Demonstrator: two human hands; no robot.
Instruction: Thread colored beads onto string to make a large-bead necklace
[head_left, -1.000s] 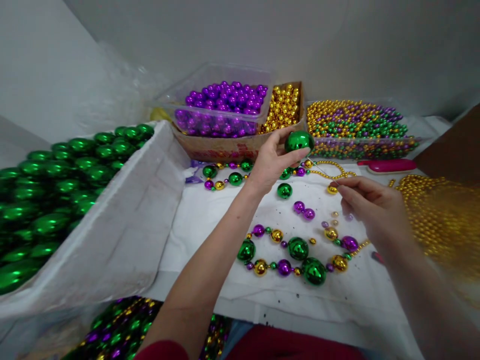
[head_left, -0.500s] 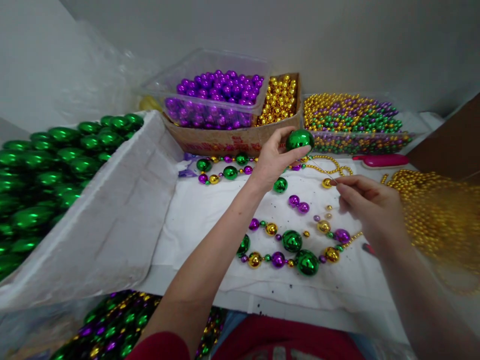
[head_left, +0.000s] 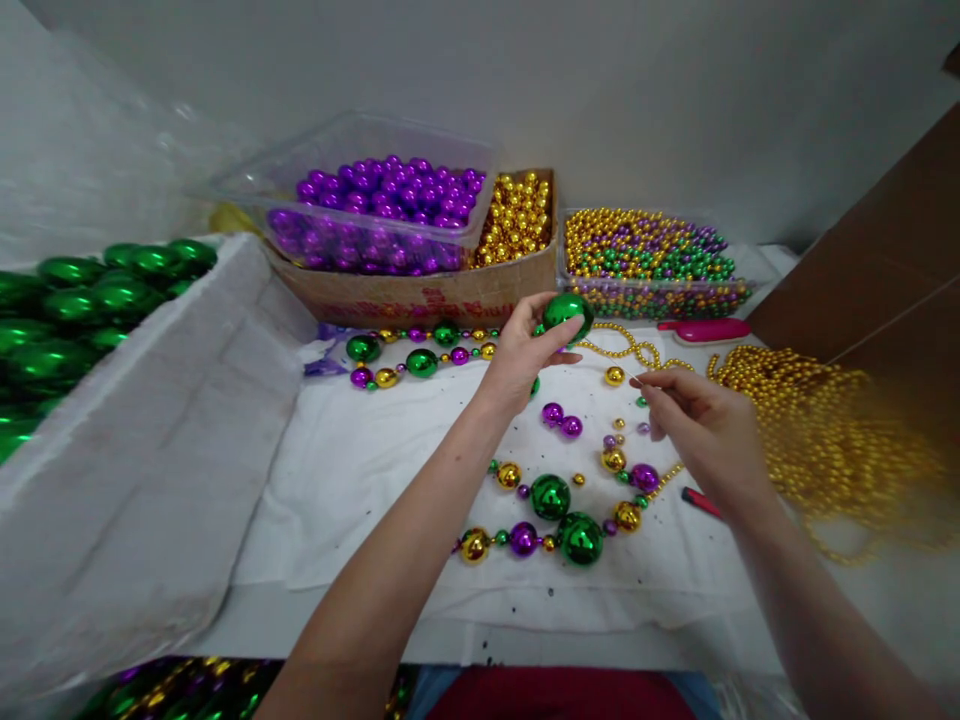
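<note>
My left hand (head_left: 527, 350) is closed around a large shiny green ball bead (head_left: 566, 316), held up above the white cloth (head_left: 390, 450). To its right, my right hand (head_left: 709, 425) pinches a thin, needle-like strand (head_left: 632, 379), whose far end runs toward the green bead. Whether it passes into the bead I cannot tell. Below the hands lies a bead necklace (head_left: 523, 539) of green, gold and purple balls. Two loose purple beads (head_left: 562, 420) and a gold bead (head_left: 614, 376) rest between the hands and that necklace. Another beaded strand (head_left: 421, 363) lies behind my left forearm.
Clear tub of purple beads (head_left: 390, 205), carton of gold beads (head_left: 517, 215) and tray of small mixed beads (head_left: 649, 255) line the back. A box of green beads (head_left: 255, 290) stands left. Gold bead chains (head_left: 810, 430), a pink-handled tool (head_left: 712, 330) and a red-black tool (head_left: 701, 502) are right.
The camera has turned a little, so the scene sits further left. My left hand still holds the green bead, and my right hand still pinches the thin strand, now slightly closer to the bead.
</note>
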